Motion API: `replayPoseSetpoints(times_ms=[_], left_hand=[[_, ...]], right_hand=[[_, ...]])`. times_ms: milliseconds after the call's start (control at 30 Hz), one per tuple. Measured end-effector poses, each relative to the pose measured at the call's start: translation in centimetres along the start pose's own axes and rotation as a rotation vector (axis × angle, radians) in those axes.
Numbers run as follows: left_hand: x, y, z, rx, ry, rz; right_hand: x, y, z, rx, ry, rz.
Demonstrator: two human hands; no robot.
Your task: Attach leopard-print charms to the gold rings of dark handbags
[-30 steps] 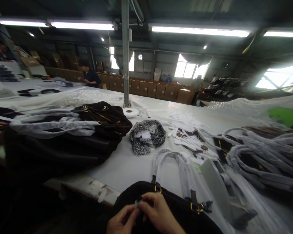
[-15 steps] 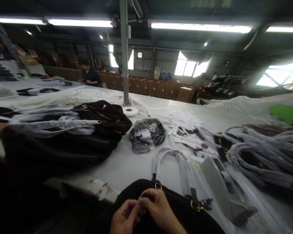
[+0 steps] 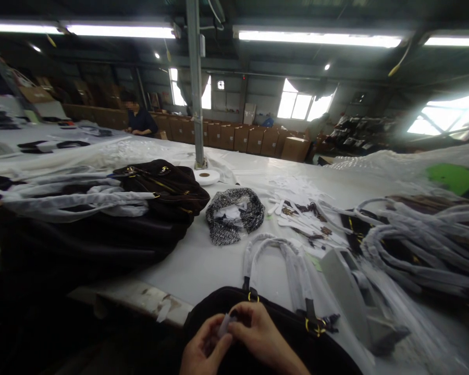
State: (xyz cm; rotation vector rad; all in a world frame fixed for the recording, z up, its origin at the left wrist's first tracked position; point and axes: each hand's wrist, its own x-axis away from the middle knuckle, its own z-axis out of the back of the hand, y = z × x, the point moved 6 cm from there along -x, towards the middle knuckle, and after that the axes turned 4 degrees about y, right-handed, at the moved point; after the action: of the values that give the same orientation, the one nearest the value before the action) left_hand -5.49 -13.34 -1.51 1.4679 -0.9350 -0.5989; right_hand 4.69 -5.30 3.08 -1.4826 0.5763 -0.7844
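Observation:
My left hand (image 3: 206,346) and my right hand (image 3: 258,329) meet low in the view, fingertips close together above a dark handbag (image 3: 219,299). Between them is a small pale, translucent strip (image 3: 224,324), pinched in the left fingers. My right thumb and forefinger are closed at its upper end, by a small dark bit too blurred to name. The handbag lies at the table's front edge. Its looped handles (image 3: 273,240) are wrapped in whitish covering and joined by dark tabs with gold rings.
Dark bags (image 3: 101,245) are heaped to the left. Ahead lie a speckled scarf-like coil (image 3: 219,229), a white tape roll (image 3: 207,177), and white tags (image 3: 293,221) with metal bits. A grey tape dispenser (image 3: 346,297) and wrapped handles (image 3: 414,255) stand right. A post (image 3: 195,94) rises from the table.
My left hand has shifted slightly right and down, and more of the pale strip shows between the fingers. The view has turned a little. The handbag stays in place.

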Motion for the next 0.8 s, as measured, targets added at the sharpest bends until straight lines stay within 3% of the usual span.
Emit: replayPoseSetpoints(times_ms=[167, 633, 800], left_hand=[[0.0, 1.0, -0.3, -0.054, -0.088, -0.014], [-0.5, -0.3, -0.4, 0.040, 0.010, 0.037], [-0.3, -0.6, -0.5, 0.089, 0.028, 0.050]], right_hand=[[-0.1, 0.6, 0.0, -0.115, -0.016, -0.014], [-0.1, 0.1, 0.0, -0.090, -0.003, 0.003], [-0.2, 0.3, 0.0, -0.068, 0.066, -0.024]])
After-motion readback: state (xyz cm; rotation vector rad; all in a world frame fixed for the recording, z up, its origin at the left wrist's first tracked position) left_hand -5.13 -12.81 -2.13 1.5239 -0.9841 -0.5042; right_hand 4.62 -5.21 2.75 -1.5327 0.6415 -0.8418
